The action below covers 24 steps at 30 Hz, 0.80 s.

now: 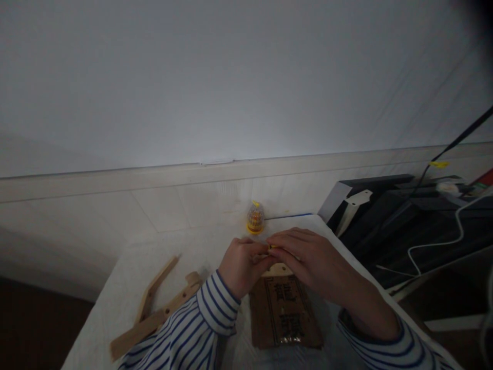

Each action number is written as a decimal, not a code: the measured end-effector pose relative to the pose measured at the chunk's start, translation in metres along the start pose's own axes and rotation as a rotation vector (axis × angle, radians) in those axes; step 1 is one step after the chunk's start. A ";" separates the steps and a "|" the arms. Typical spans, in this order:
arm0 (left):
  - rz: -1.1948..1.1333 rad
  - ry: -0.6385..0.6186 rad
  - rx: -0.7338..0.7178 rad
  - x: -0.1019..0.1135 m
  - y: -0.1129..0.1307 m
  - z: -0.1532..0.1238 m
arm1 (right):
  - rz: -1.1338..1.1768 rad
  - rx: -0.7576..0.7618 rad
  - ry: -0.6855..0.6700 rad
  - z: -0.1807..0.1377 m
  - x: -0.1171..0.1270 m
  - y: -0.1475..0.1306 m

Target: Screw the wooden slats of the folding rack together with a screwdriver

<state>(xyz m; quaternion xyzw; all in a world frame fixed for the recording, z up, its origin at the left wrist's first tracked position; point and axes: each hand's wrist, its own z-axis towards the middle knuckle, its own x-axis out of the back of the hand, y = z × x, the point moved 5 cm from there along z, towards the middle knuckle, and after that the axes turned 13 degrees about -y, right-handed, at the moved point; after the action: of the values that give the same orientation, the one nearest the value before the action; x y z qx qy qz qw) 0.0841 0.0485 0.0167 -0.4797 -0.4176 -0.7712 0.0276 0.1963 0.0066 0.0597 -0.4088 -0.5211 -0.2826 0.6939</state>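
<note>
My left hand (242,265) and my right hand (308,259) meet over a white table (127,288), fingers pinched together on a small yellow piece (271,247) between them. Both sleeves are striped blue and white. Just under the hands lies a brown packet with dark characters (284,313), a pale wooden part (278,269) at its top edge. A small clear dome toy on a yellow base (255,219) stands just beyond the hands.
A wooden frame of joined slats (154,308) lies at the left of the table. Dark flat boxes (404,216) with a white cable (442,244) and a black cable sit on the floor at right. A pale wall rises behind.
</note>
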 end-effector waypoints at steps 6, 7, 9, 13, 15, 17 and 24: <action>-0.007 -0.012 -0.023 0.000 -0.001 0.000 | -0.014 0.001 0.013 0.000 -0.001 -0.001; -0.010 -0.014 -0.029 0.000 -0.001 0.000 | -0.014 0.001 0.013 0.000 -0.001 -0.001; -0.020 -0.019 -0.033 -0.001 -0.002 0.000 | -0.013 0.002 0.015 0.000 -0.001 -0.001; 0.015 -0.006 0.009 -0.002 -0.001 0.000 | 0.004 0.016 0.016 0.001 -0.001 -0.001; 0.047 0.001 0.038 -0.001 0.000 0.001 | 0.019 0.017 0.012 0.001 -0.002 0.000; 0.060 0.004 0.056 -0.001 0.001 0.000 | 0.034 0.016 0.012 0.001 -0.002 0.001; 0.070 0.022 0.085 -0.001 -0.003 -0.002 | 0.023 -0.004 0.026 0.001 -0.003 0.000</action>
<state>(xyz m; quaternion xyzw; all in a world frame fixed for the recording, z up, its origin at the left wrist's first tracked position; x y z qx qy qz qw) 0.0818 0.0490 0.0133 -0.4837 -0.4328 -0.7566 0.0797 0.1945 0.0073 0.0566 -0.4123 -0.5067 -0.2807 0.7032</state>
